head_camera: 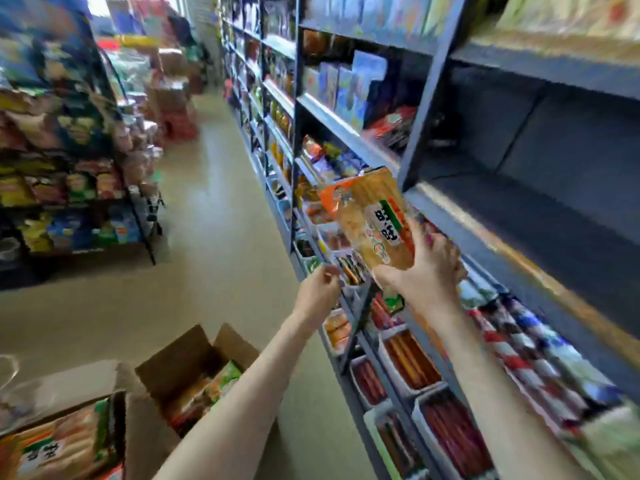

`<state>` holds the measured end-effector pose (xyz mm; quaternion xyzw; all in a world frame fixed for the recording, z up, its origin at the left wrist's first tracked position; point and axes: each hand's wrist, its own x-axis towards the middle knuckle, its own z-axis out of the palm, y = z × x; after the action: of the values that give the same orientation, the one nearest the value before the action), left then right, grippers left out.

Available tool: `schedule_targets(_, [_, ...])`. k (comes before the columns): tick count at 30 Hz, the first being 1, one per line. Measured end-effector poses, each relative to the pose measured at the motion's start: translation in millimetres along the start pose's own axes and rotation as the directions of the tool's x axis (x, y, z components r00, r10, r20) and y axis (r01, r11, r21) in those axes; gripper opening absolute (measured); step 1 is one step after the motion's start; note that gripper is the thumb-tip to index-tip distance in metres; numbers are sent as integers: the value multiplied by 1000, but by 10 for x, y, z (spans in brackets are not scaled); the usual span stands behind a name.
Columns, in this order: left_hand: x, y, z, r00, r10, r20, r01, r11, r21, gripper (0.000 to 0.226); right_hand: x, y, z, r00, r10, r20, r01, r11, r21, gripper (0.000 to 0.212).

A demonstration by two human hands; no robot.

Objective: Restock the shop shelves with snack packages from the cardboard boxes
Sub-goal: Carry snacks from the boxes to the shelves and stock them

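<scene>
Holding: the right hand (427, 268) is clamped on the lower end of a snack package (372, 216), fingers curled round its right edge and thumb at the bottom.
Snack package: orange wrapper with a white label and dark characters. It is up in the air and tilted, top leaning left, just in front of the lip of the grey shelf (526, 223).
Left hand: the left hand (320, 289) is raised a little lower, apart from the package, near the shelf edge. Its fingers are curled in, and nothing shows in them through the blur.
Trays: white trays (408, 365) of red and orange sticks sit on the lower tier, under both forearms.
Open box: a cardboard box (180, 362) stands on the floor (214, 209) with flaps up, green and orange packs (214, 382) inside.
Near box: a second box (119, 420) at lower left, just beside the first, shows a pack with the same label.
Far side: a rack of crisp bags (65, 188) lines the aisle, well apart, blurred.
</scene>
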<state>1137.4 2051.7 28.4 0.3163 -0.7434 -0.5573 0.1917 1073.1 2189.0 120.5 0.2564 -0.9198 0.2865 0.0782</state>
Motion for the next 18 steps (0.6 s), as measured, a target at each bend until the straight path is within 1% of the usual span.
schedule_targets(3, [-17,662,436,983,180,29,-171,966,-193,20,73,328,-481,992,47,-115,-40,997,62,97])
schedule_targets(6, [-199,1219,790,926,375,39,-334,865,-375,28,79,574,-853,978,74,-194,-49,991,128,96])
schedule_targets(8, [-323,1492,956,870,480,114,-359,774,-521,24,83,692,-1064,974,94,-206,-63,987,149,95])
schedule_targets(10, [-312,1654,1106,805,556,210,-364,740,-565,29,123,800,-1233,974,137,-182,-117,986,118,94])
schedule_targets(11, [-262,1714,1195,782,566,259,-356,748,-560,30,164,870,-1286,971,165,-170,-152,984,89,93])
schedule_targets(13, [-126,1829,1385,762,552,340,-330,781,-530,29,268,1001,-1346,959,225,-175,-223,974,33,93])
schedule_targets(16, [103,1971,1691,750,503,430,-273,827,-491,18,432,1175,-1389,924,331,-191,-343,939,-32,94])
schedule_targets(18, [265,2054,1879,743,452,493,-205,855,-476,20,522,1285,-1413,901,397,-175,-410,911,-49,95])
